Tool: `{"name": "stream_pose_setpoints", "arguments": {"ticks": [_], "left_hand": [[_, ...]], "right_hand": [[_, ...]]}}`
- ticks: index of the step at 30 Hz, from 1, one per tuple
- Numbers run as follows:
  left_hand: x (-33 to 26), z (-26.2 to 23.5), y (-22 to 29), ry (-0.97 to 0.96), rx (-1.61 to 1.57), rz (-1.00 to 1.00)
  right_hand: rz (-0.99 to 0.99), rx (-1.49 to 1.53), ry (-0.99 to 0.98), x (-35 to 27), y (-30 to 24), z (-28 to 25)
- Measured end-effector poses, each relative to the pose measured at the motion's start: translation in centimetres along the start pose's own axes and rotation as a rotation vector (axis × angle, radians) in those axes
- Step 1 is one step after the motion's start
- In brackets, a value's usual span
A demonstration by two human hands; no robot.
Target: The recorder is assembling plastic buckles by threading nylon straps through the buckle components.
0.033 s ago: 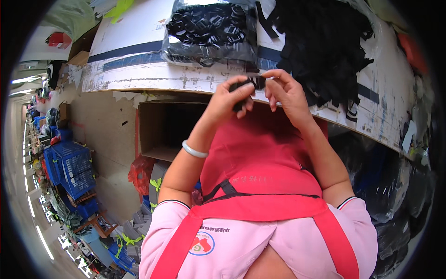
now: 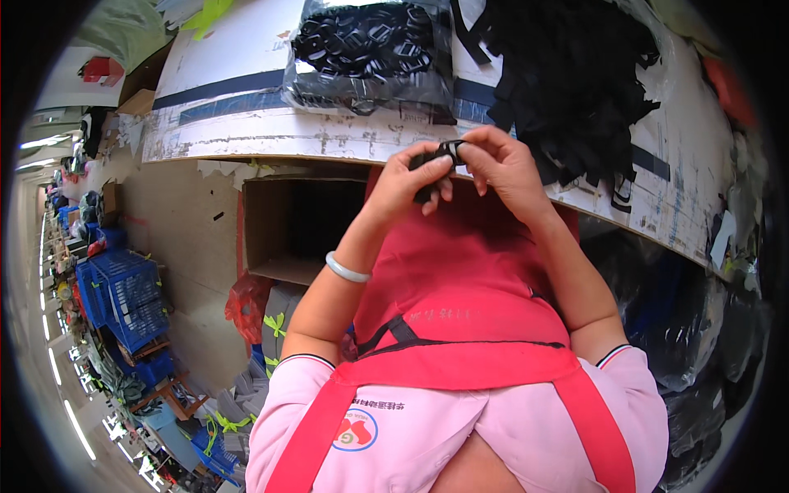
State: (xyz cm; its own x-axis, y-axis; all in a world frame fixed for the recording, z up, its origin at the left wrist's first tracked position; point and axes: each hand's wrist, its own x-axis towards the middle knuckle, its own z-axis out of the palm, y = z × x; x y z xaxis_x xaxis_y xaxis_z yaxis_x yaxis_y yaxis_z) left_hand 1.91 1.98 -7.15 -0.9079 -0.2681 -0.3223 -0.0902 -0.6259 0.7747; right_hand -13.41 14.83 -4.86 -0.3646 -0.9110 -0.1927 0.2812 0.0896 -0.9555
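Black fabric strap with a small dark buckle (image 2: 449, 149): located at upper centre of the frame, before the near edge of the white, scuffed tabletop (image 2: 271, 141). Left hand (image 2: 399, 179): fingers closed around the strap. Right hand (image 2: 511, 168): fingers bent at the buckle end; grip cannot be confirmed, the contact being small and partly hidden. Clear plastic bag (image 2: 325, 100) of black buckles (image 2: 366, 39): top centre. Heap of black fabric straps (image 2: 567, 82): upper right.

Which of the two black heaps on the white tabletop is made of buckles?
The left heap of black buckles, in a clear plastic bag; the right heap looks like strap pieces.
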Motion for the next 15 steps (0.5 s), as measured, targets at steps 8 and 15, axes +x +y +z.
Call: {"name": "stream_pose_setpoints", "arguments": {"ticks": [8,15], "left_hand": [[-0.8,1.1,-2.7,-0.147,-0.430,0.007],[-1.2,1.4,-5.2,-0.020,-0.401,-0.023]], "right_hand": [[0.073,0.214,0.061,-2.1,2.3,-0.1],[0.161,0.440,0.118,-3.2,3.9,1.4]]}}
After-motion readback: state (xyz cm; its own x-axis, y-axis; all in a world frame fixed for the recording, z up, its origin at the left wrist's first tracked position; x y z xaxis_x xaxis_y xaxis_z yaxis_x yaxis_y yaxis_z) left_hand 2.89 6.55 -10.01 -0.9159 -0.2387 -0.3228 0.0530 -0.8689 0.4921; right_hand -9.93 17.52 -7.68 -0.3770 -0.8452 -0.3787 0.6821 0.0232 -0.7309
